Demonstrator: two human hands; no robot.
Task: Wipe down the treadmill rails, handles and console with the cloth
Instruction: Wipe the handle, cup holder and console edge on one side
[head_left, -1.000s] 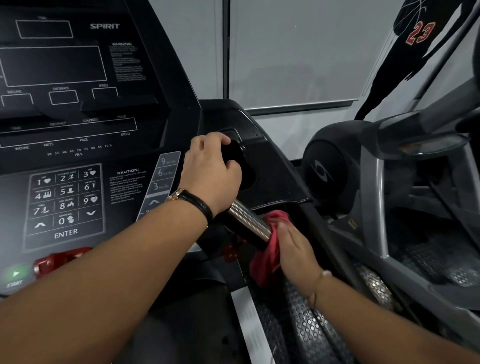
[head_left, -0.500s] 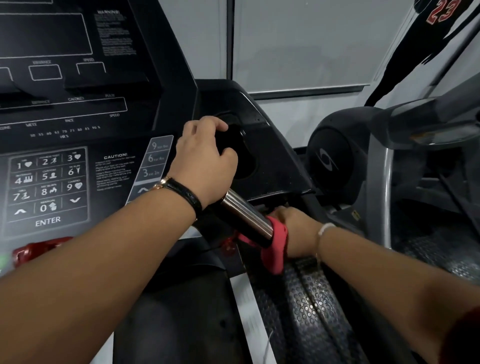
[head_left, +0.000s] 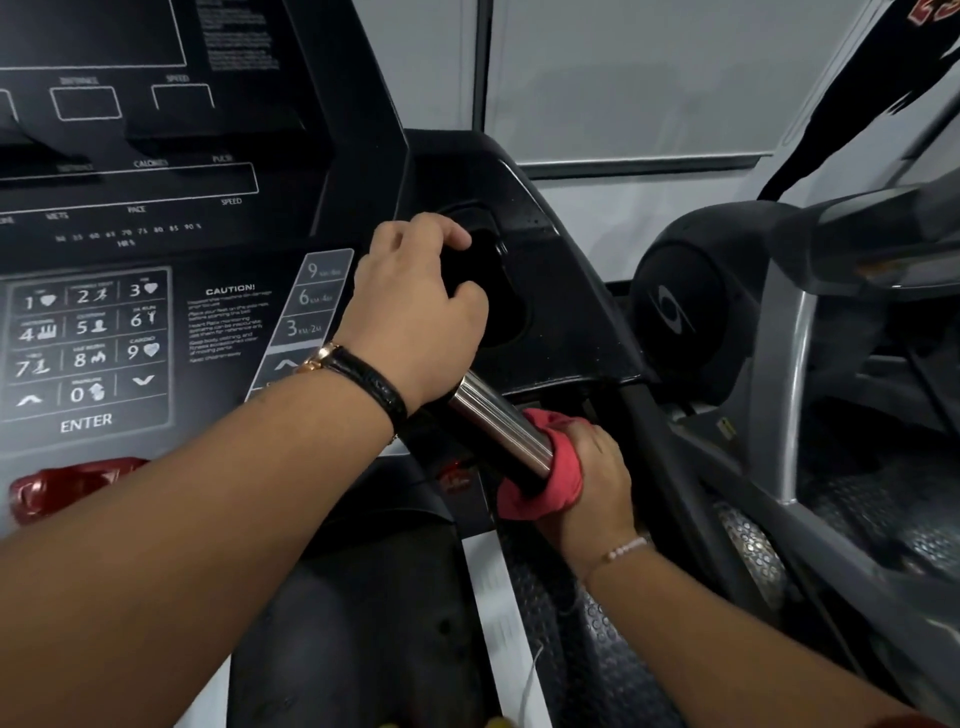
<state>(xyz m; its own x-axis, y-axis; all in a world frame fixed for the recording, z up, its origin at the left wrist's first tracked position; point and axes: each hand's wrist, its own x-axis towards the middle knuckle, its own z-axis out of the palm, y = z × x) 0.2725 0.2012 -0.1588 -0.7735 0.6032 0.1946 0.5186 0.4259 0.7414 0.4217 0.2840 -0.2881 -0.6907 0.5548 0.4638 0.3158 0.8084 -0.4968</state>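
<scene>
The black treadmill console (head_left: 156, 218) fills the left, with a number keypad (head_left: 88, 343) low on it. A handle with a shiny metal sensor sleeve (head_left: 498, 421) slants down to the right from the console's side. My left hand (head_left: 415, 312) grips the handle's black upper end. My right hand (head_left: 592, 478) is closed around the handle's lower end, with the red cloth (head_left: 556, 467) wrapped between palm and handle. The cloth covers the handle's tip.
A red safety key (head_left: 67, 486) sits at the console's lower left. The treadmill's side rail (head_left: 670, 447) runs down past my right hand. A neighbouring grey exercise machine (head_left: 789, 364) stands close on the right. A white wall is behind.
My right hand has turned with the cloth, from reaching under the handle to wrapping over its lower end. The left hand has kept its grip. The view has shifted slightly.
</scene>
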